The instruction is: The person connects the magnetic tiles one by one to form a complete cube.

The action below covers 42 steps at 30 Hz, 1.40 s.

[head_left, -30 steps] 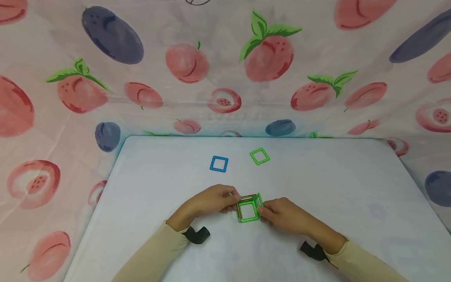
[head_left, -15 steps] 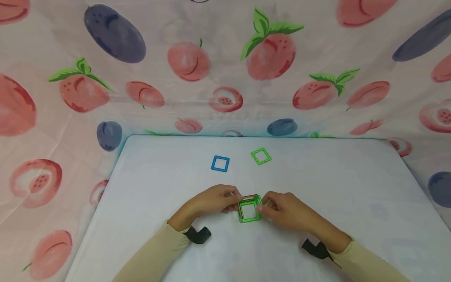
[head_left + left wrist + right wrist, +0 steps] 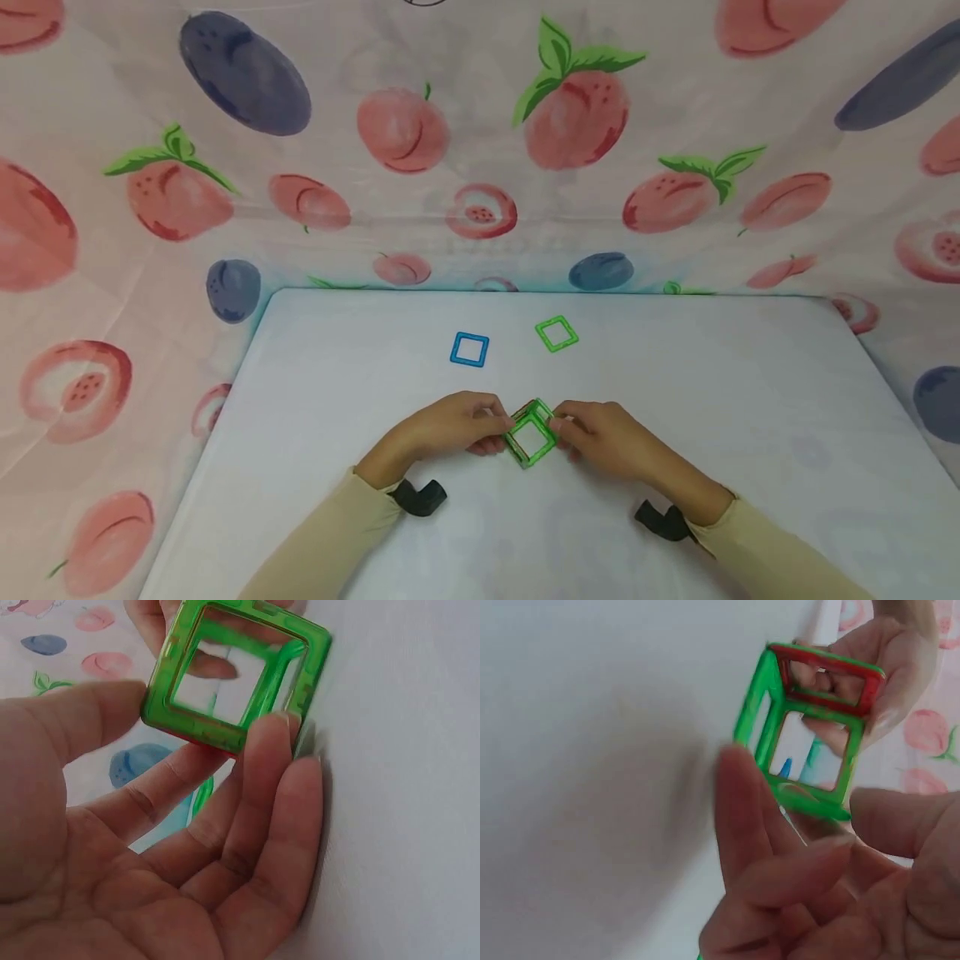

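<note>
While green-red cube sits between left fingers and right fingers, both pinch it, right seemingly by corner.

Plain beige fabric sleeves at seven and four o'clock; stubby, bent black pieces project at their cuffs.

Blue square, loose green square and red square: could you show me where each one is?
Blue square (image 3: 467, 362): head view, on the frame's lower side.
Loose green square (image 3: 565, 343): head view, on the frame's lower right side.
Red square (image 3: 871, 693): right wrist view, on the frame's right side.
</note>
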Each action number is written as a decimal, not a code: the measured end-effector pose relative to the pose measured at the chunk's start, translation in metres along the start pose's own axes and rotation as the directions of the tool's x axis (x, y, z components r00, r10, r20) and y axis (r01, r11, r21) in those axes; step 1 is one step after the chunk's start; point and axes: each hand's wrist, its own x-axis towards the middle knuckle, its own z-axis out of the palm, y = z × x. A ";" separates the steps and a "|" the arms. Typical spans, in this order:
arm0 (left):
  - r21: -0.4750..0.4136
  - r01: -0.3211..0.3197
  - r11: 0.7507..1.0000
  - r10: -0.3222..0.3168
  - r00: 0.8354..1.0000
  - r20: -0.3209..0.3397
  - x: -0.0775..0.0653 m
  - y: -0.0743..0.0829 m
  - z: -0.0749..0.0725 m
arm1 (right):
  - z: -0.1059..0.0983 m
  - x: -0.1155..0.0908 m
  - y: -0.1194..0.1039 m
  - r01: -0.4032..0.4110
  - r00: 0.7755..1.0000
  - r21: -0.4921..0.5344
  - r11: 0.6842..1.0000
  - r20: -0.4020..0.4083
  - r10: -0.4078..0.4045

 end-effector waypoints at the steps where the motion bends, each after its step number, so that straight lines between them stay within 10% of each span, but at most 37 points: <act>1: 0.011 -0.001 1.000 0.001 1.000 0.000 0.000 -0.001 -0.001 | 0.000 0.002 0.000 0.006 1.000 -0.015 1.000 -0.024 -0.006; 9: 0.039 -0.010 0.999 0.009 0.999 0.031 0.000 -0.003 -0.001 | -0.003 0.018 0.003 0.019 1.000 -0.048 0.999 -0.014 -0.020; 18: 0.024 0.005 1.000 -0.005 1.000 0.005 0.003 -0.002 0.002 | -0.025 0.048 0.019 -0.175 0.985 0.109 0.979 0.027 0.173; 42: 0.042 0.007 0.999 -0.007 1.000 -0.001 0.003 0.000 0.003 | -0.043 0.080 0.026 -0.203 0.979 -0.266 0.942 -0.079 0.189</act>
